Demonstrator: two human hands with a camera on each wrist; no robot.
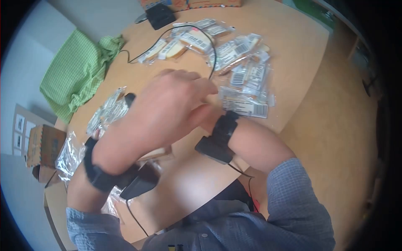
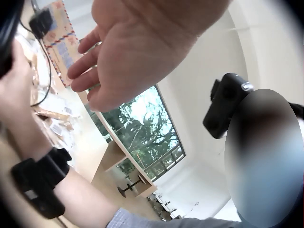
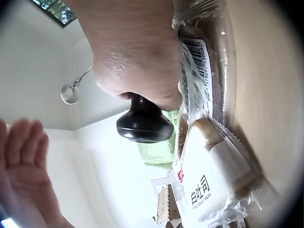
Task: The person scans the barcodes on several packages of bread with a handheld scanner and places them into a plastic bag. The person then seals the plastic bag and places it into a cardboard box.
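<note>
In the head view my left hand [image 1: 169, 102] is raised over the table and crosses in front of my right hand, hiding most of it. The left wrist view shows the left hand's fingers [image 2: 88, 71] loosely extended, with nothing held. My right hand [image 3: 135, 52] is curled round a black handle [image 3: 145, 124] whose flared, rounded end sticks out below the fist. Its other end is hidden. Close beside that fist lies a clear-wrapped white toast bread [image 3: 202, 166], along with another pack bearing a barcode label [image 3: 197, 66].
Several wrapped breads [image 1: 197, 39] lie across the back and right of the table [image 1: 293, 37]. At left are a green checked cloth [image 1: 75, 71], a cardboard box [image 1: 44, 144] and clear plastic wrap [image 1: 71, 157]. A cable runs from a black device [image 1: 160, 16].
</note>
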